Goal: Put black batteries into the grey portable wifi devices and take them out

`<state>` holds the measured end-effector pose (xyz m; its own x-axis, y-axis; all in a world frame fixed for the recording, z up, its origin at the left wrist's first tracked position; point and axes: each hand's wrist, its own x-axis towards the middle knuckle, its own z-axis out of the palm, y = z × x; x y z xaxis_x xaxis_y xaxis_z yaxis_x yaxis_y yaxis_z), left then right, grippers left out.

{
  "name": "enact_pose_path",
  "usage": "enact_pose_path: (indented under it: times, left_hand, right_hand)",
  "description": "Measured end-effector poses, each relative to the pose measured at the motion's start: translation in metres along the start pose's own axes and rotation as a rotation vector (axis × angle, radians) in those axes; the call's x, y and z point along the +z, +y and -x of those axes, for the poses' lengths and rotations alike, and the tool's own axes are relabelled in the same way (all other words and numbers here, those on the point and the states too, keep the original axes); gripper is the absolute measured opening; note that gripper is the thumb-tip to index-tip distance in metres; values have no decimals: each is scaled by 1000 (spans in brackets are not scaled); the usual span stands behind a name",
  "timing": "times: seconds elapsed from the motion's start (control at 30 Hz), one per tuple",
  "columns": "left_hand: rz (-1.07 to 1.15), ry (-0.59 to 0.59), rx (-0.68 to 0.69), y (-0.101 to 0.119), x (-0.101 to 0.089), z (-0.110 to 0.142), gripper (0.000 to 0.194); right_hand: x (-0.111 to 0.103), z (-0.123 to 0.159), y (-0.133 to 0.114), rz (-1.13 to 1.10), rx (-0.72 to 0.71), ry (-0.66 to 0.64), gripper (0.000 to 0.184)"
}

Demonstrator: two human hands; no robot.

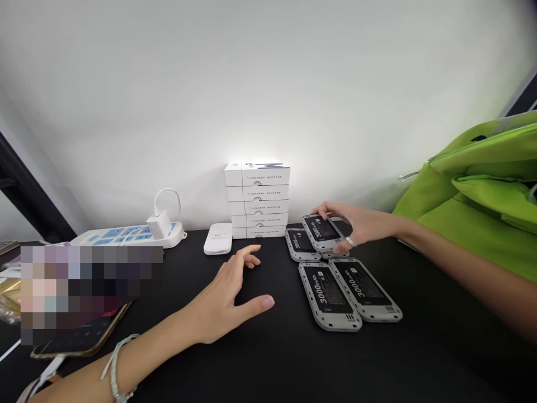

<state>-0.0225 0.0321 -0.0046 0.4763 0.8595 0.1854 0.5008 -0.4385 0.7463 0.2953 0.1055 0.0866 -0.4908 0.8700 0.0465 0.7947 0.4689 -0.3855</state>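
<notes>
Four batteries (329,295): "3000mAh" in white on black labels, all four. Stacked boxes (257,193): lines of print, too small to read.

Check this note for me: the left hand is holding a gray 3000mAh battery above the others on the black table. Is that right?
Not quite: the head view shows the right hand, not the left, holding the gray 3000mAh battery above the other batteries on the black table. The left hand is open, holding nothing.
</notes>
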Motion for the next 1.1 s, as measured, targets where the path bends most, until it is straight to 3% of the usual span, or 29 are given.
enact_pose_path:
  times: [0.1, 0.3, 0.4, 0.5, 0.6, 0.8, 0.9, 1.03, 1.1]
  left_hand:
    - [-28, 2, -1, 0, 1, 1, 72]
    - [-35, 14, 0, 1, 1, 0, 70]
    - [-76, -30, 23, 6, -3, -2, 55]
    - [-169, -104, 62, 13, -6, -3, 35]
    - [-246, -141, 154, 18, -7, -3, 24]
    - [-306, -150, 262, 20, -6, -2, 19]
    - [-304, -126, 273, 23, -4, 0, 31]
    - [-260, -113, 195, 25, 3, 4, 88]
    - [-231, -120, 170, 22, 7, 7, 107]
  right_hand:
    - [5, 0, 13, -85, -43, -86, 39]
    - [6, -11, 33, -72, -37, -218, 54]
    - [-1, -5, 22, -40, 15, -169, 68]
    - [-4, 13, -2, -3, 62, -41, 58]
    - [7, 36, -23, 54, 62, -111, 56]
    - [43, 59, -37, 153, 27, -173, 74]
    - [53, 58, -43, 121, 15, -178, 82]
    - [65, 54, -56, -49, 22, -178, 84]
    - [72, 51, -66, -135, 36, -213, 82]
